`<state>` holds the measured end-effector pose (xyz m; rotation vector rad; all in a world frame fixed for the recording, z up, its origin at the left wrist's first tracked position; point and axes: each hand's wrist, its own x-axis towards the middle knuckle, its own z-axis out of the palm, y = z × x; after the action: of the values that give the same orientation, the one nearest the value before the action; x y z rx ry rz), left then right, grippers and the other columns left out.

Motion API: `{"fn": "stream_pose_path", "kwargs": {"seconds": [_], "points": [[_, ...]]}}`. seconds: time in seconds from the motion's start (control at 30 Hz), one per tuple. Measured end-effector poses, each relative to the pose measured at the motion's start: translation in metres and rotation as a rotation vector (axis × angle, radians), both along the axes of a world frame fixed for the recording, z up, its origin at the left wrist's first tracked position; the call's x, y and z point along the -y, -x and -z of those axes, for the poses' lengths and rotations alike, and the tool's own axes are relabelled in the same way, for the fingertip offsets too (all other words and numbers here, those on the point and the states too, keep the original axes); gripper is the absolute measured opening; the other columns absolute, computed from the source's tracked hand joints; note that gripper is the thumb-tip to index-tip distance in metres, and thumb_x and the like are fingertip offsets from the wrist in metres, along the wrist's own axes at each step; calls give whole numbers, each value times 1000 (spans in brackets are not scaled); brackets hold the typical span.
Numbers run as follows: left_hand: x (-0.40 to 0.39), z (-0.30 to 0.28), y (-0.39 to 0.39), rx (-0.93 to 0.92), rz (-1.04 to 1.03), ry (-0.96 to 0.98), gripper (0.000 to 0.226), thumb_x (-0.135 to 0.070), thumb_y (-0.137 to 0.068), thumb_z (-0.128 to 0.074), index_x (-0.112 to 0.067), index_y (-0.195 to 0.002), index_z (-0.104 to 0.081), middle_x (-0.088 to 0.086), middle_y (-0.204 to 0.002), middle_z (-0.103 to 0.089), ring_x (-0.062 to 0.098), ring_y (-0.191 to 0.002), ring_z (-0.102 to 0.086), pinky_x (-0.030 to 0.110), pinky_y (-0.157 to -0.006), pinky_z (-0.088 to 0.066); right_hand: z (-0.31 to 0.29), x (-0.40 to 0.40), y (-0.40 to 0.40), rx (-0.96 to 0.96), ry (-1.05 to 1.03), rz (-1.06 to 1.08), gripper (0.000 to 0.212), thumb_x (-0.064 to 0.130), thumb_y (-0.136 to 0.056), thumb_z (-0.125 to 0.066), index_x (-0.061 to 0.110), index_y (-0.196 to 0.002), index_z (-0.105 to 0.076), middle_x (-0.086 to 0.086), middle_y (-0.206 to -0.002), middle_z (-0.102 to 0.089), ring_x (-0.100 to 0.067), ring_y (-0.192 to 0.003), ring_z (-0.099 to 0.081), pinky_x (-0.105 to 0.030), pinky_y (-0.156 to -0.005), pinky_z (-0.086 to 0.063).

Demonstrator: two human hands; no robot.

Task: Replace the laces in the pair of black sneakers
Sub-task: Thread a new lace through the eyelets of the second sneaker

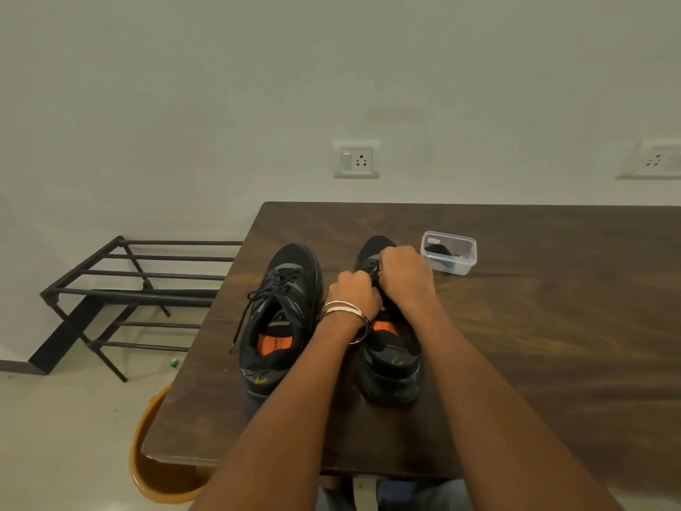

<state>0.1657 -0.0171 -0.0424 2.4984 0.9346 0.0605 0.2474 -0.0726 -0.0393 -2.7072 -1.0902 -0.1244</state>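
Two black sneakers with orange insoles stand side by side on the dark wooden table (534, 326), toes pointing away from me. The left sneaker (280, 319) is laced, and its black lace (243, 319) hangs loose over the left side. Both my hands work over the lacing of the right sneaker (392, 359). My left hand (353, 298), bangles at the wrist, is curled round that shoe's black lace. Over the front eyelets, my right hand (405, 276) pinches the same lace. The hands hide most of it.
A small clear plastic box (448, 251) with something black inside stands just beyond the right sneaker. A black metal rack (129, 289) stands on the floor to the left. An orange tub (162, 466) sits under the table's near left corner. Wall sockets are behind.
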Motion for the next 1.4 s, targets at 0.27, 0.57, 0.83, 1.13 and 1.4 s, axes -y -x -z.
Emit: {"fn": "stream_pose_path", "kwargs": {"seconds": [0.27, 0.57, 0.83, 1.13, 1.4], "points": [[5, -3, 1, -25, -21, 1, 31, -25, -96, -46, -2, -114, -56, 19, -124, -48, 41, -111, -53, 44, -91, -45, 0, 15, -19, -714, -670, 470, 22, 9, -85, -50, 1, -102, -60, -22, -103, -67, -31, -79, -66, -38, -57, -50], [7, -5, 0, -39, -34, 24, 33, -28, -97, -47, -4, -117, -55, 18, -126, -46, 38, -111, -53, 41, -89, -45, -7, 4, -14, -335, -117, 76, 11, 17, -88, -63, 27, -92, -67, -4, -125, -51, -30, -125, -42, -56, -102, -39], [10, -7, 1, -60, -41, 15, 36, -28, -97, -48, -3, -122, -54, 19, -129, -43, 42, -112, -52, 45, -94, -45, -12, 0, -12, -573, -450, 294, 10, 15, -86, -59, 7, -88, -64, -8, -93, -66, -29, -95, -62, -53, -92, -48], [15, -10, -2, -107, -17, -28, 32, -25, -98, -47, -4, -121, -53, 18, -128, -43, 38, -109, -54, 40, -86, -46, -28, 29, -18, -1289, -1263, 498, 11, 9, -91, -47, 13, -92, -57, -2, -70, -61, -15, -65, -58, -34, -72, -42], [0, -5, 0, -84, -35, 82, 33, -34, -90, -51, -12, -114, -58, 14, -116, -58, 28, -87, -56, 36, -74, -48, -2, 17, -12, -275, -85, -31, 21, 27, -89, -68, 26, -110, -72, -3, -121, -56, -28, -119, -47, -50, -99, -42]]}}
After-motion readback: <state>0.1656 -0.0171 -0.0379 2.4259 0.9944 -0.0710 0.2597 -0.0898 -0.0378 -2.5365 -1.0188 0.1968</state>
